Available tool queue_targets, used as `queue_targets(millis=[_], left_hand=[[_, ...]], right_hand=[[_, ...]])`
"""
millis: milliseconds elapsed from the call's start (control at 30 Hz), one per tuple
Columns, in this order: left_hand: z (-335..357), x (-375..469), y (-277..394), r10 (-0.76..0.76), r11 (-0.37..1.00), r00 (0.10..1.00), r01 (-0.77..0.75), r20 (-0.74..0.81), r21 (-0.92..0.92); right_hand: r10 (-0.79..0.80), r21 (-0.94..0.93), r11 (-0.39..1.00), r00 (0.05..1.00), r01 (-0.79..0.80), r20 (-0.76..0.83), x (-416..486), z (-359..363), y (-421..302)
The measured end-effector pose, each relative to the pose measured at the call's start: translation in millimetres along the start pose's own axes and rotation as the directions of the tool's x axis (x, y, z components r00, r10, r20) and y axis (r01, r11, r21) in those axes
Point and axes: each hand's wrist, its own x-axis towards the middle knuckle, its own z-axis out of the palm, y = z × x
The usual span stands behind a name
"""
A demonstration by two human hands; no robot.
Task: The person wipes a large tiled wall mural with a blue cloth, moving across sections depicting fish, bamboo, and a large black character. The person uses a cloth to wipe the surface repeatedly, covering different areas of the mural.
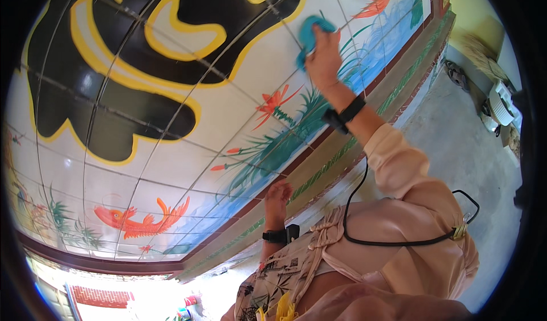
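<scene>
My right hand (327,60) presses a teal cloth (310,32) flat against a painted tile wall (239,120), just right of a large black shape edged in yellow (166,107). Part of the cloth hangs past my fingers at the left. Lower down, my left hand (278,195) is beside the dark red border at the foot of the painted tiles, fingers loosely bent and nothing seen in them. Whether it touches the ledge, I cannot tell. Both wrists carry black straps with a small device.
A ledge with a green patterned strip (322,167) runs along the wall's base. Concrete floor (461,128) lies to the right, with shoes (457,75), a straw broom (483,58) and a white plastic container (501,103). A black cable (348,205) loops across my chest.
</scene>
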Motion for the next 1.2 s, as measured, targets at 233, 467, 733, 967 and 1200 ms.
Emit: queue_targets(millis=[233, 467, 733, 967, 1200], left_hand=[[-54, -42, 9, 0.046, 0.997, 0.996, -0.051, -0.080, -0.052], [-122, -115, 11, 0.008, 0.993, 0.954, -0.042, -0.300, -0.107], [-148, -153, 17, 0.049, 0.980, 0.947, -0.107, -0.317, -0.169], [-134, -131, 16, 0.051, 0.982, 0.972, -0.091, -0.229, -0.165], [-88, -101, 6, 0.022, 0.996, 0.974, -0.040, -0.227, -0.075]], right_hand=[[-0.418, 0.298, 0.866, 0.908, 0.402, -0.014, -91, 2, -173], [-0.667, 0.432, 0.662, 0.744, 0.612, -0.032, -189, 7, -306], [-0.810, 0.472, 0.489, 0.582, 0.733, -0.064, -277, 15, -388], [-0.877, 0.510, 0.399, 0.480, 0.762, -0.031, -247, 16, -369], [-0.786, 0.386, 0.540, 0.612, 0.748, -0.085, -103, 3, -244]])
